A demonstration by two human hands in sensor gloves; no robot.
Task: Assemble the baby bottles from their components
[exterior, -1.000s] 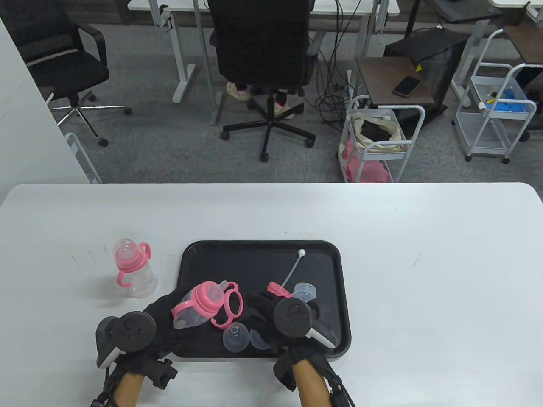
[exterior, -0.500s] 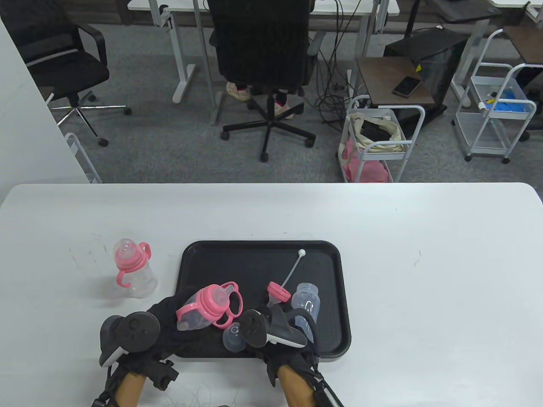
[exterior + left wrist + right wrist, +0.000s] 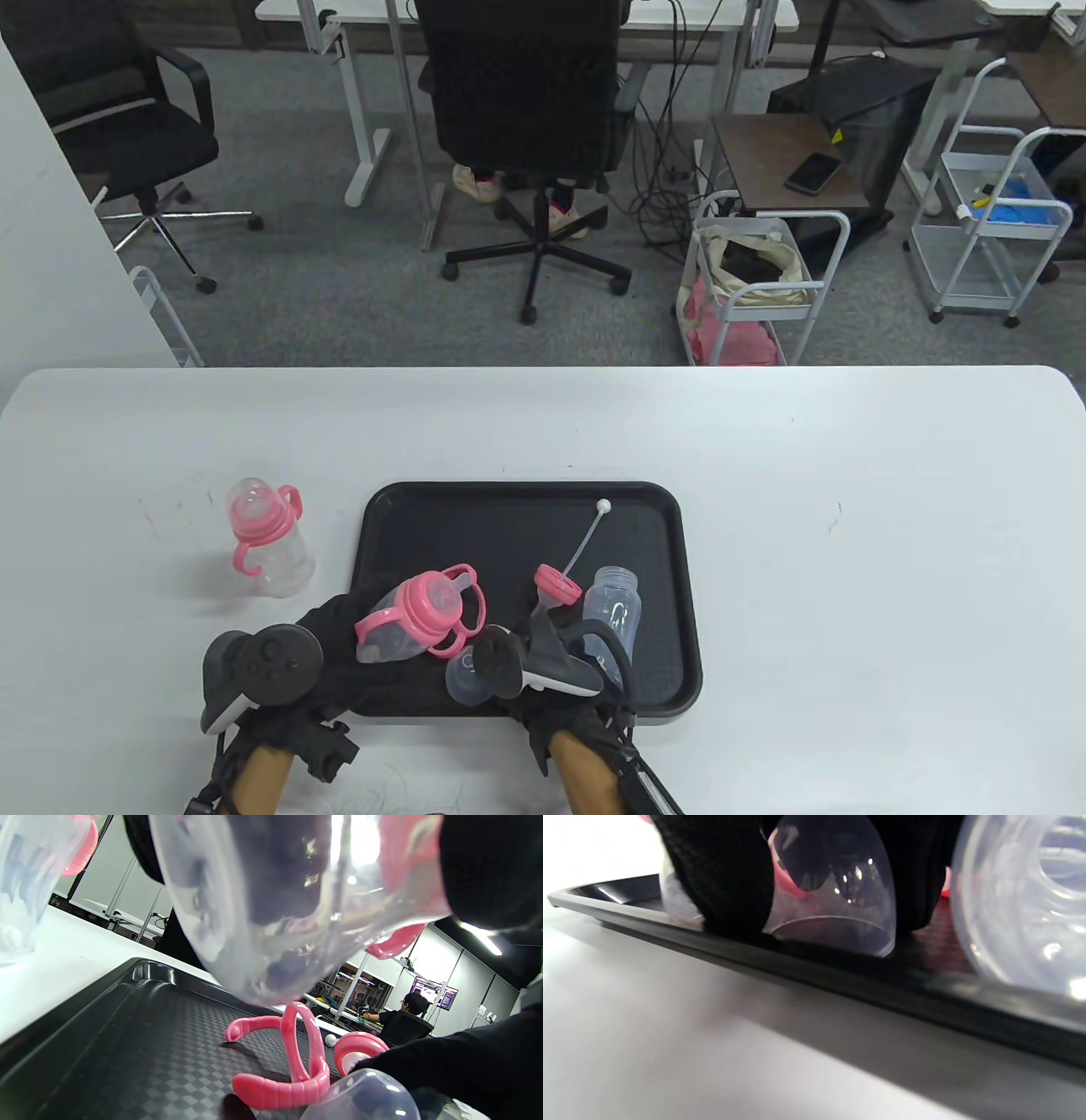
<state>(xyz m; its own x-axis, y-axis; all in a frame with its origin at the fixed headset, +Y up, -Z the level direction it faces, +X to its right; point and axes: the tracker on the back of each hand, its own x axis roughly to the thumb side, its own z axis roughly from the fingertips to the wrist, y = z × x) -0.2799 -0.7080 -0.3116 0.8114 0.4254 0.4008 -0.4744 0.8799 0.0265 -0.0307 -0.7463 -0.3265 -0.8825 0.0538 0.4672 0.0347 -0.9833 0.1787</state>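
The left hand (image 3: 339,645), at the tray's seven o'clock corner, curls around a tilted clear plastic bottle with a pink handled collar (image 3: 416,613). The right hand (image 3: 556,671), at six o'clock, pinches a clear plastic dome cap (image 3: 835,887) standing on the black textured tray (image 3: 662,543). The cap looks light, thin, slippery and somewhat springy; gripping its side walls near the rim seems safest. No brand or writing is readable anywhere.
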